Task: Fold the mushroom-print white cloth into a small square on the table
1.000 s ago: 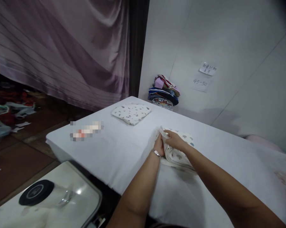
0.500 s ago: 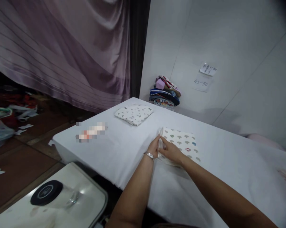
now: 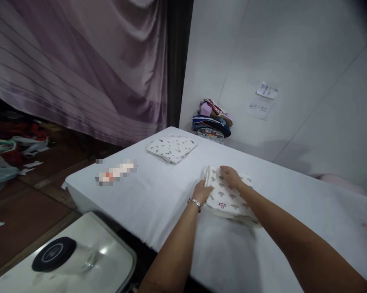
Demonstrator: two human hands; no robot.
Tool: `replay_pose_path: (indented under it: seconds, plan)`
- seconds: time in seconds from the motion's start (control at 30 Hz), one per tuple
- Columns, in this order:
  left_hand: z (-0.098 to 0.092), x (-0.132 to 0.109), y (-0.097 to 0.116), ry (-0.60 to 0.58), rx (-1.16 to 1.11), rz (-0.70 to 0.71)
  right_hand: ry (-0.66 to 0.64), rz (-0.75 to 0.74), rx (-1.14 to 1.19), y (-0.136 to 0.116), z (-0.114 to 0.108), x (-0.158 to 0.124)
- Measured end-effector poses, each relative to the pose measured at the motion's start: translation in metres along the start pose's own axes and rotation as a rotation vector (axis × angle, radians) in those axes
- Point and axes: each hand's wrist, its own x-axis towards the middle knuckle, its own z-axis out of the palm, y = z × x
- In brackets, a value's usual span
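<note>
A folded white cloth (image 3: 223, 198) with grey mushroom prints and a few coloured ones lies on the white-covered table (image 3: 159, 191). My left hand (image 3: 202, 192), with a bracelet at the wrist, grips its left edge, thumb on top and the other fingers partly hidden at the side. Across the upper part of the cloth rests my right hand (image 3: 231, 178), its palm down and its fingers laid on the fabric. Farther back on the table is a second folded white cloth (image 3: 171, 148) with small dark prints.
Left of the cloths lies a blurred-out item (image 3: 116, 172). A stack of folded clothes (image 3: 212, 120) stands by the wall at the back. At lower left, a jar with a black lid (image 3: 54, 254) sits on a pale surface. A purple curtain (image 3: 110, 73) hangs behind.
My right hand has left the cloth's left edge and moved right onto its top. My left hand stays at that edge. The near side of the cloth has shifted slightly toward me.
</note>
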Motion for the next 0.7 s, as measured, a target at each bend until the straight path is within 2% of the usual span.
replay_pose_path:
  seconds: [0.13,0.27,0.43,0.57,0.7]
  plan:
    - [0.004,0.000,-0.002,0.032,0.064,0.022,-0.136,0.015,-0.124,-0.002,0.008,0.035]
    - [0.006,0.004,-0.007,0.045,0.016,0.028,-0.224,0.017,-0.164,-0.004,0.014,0.052]
    - [0.004,0.005,-0.009,0.079,-0.115,0.033,-0.227,-0.087,-0.143,-0.005,0.015,0.054]
    - [-0.001,-0.001,-0.004,0.094,0.063,0.003,-0.208,-0.139,-0.145,-0.002,0.025,0.054]
    - [-0.004,-0.005,-0.003,0.102,0.124,-0.020,-0.196,-0.159,-0.160,0.002,0.036,0.051]
